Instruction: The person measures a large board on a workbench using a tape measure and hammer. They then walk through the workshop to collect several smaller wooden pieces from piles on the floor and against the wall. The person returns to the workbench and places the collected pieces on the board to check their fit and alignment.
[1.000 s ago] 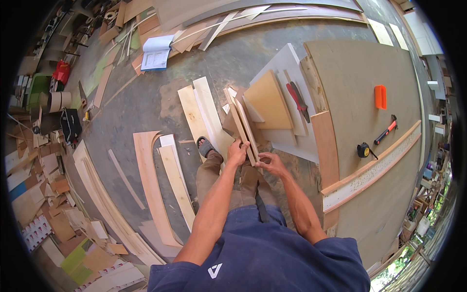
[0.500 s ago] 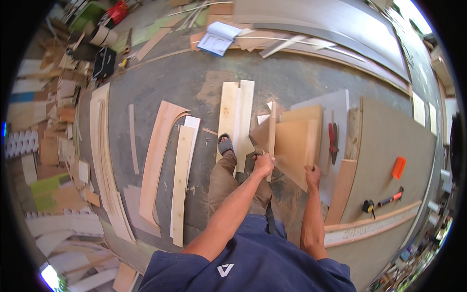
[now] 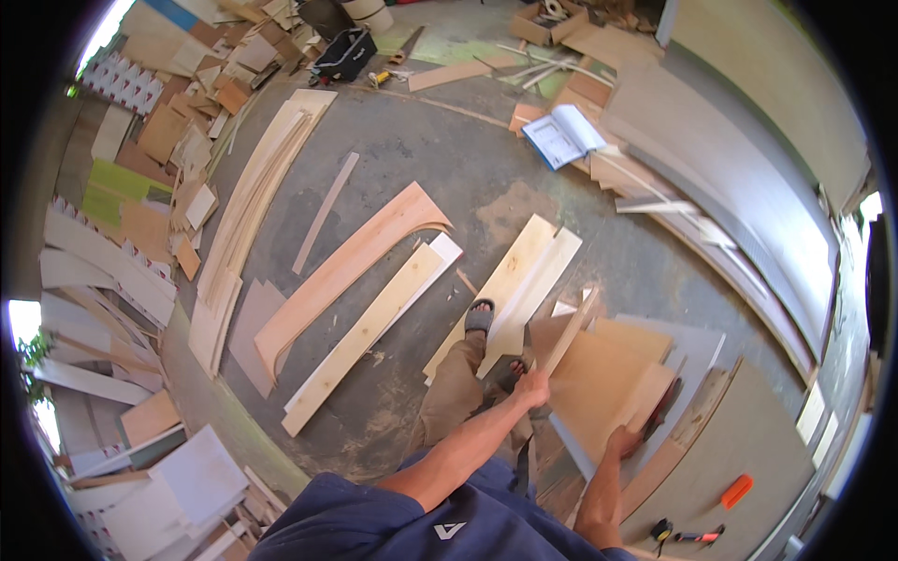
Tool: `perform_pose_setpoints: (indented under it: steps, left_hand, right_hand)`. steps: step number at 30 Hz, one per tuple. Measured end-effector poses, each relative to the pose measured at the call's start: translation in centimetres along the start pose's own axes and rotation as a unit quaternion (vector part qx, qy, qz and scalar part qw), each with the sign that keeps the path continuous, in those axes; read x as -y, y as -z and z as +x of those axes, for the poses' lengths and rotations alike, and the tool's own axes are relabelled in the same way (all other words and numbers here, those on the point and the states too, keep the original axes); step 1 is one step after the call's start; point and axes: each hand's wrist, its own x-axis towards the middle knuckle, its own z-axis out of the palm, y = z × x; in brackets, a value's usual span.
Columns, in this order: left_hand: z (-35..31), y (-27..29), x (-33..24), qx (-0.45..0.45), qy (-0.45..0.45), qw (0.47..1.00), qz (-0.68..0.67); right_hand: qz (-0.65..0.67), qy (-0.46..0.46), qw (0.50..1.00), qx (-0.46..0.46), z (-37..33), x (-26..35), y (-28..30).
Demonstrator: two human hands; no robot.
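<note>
My left hand [image 3: 534, 388] is closed around the near end of a narrow wooden strip [image 3: 572, 331], which slants up and away to the right. Beside it, my right hand [image 3: 621, 441] grips the near right edge of a thin brown board [image 3: 613, 360], its fingertips close to a red-and-black-handled tool [image 3: 663, 411]. That tool is blurred and partly hidden, so its kind is unclear. Under the brown board lies a grey sheet [image 3: 703, 348]. My sandalled foot [image 3: 479, 316] rests on a pale plank [image 3: 513, 266] to the left of the strip.
Long planks [image 3: 351, 323] lie on the concrete floor at left, with a stack of strips [image 3: 257, 220] beyond. An open booklet [image 3: 563, 136] sits at far right. On the right-hand panel are an orange block [image 3: 736, 491], a tape measure [image 3: 661, 530] and a hand tool [image 3: 700, 537].
My view has turned rightward, so the scene appears rotated. My right hand has come closer to the red-handled tool. My left hand keeps hold of the wooden strip.
</note>
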Motion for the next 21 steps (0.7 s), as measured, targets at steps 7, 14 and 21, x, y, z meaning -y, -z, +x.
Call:
perform_pose_setpoints:
  steps: [7, 14, 21]
  left_hand:
    - [1.5, -1.5, -0.4, 0.066, -0.082, 0.994, 0.03]
    - [-3.2, -0.2, 4.6, 0.121, -0.173, 0.977, -0.002]
    - [-11.1, 8.7, 16.3, -0.268, -0.162, 0.909, -0.276]
  right_hand:
    - [-0.162, 0.37, 0.862, -0.306, -0.6, 1.0, -9.7]
    - [0.152, 0.355, 0.893, 0.231, -11.3, 15.1, -5.7]
    - [0.072, 0.306, 0.934, 0.169, -9.5, 16.1, -10.2]
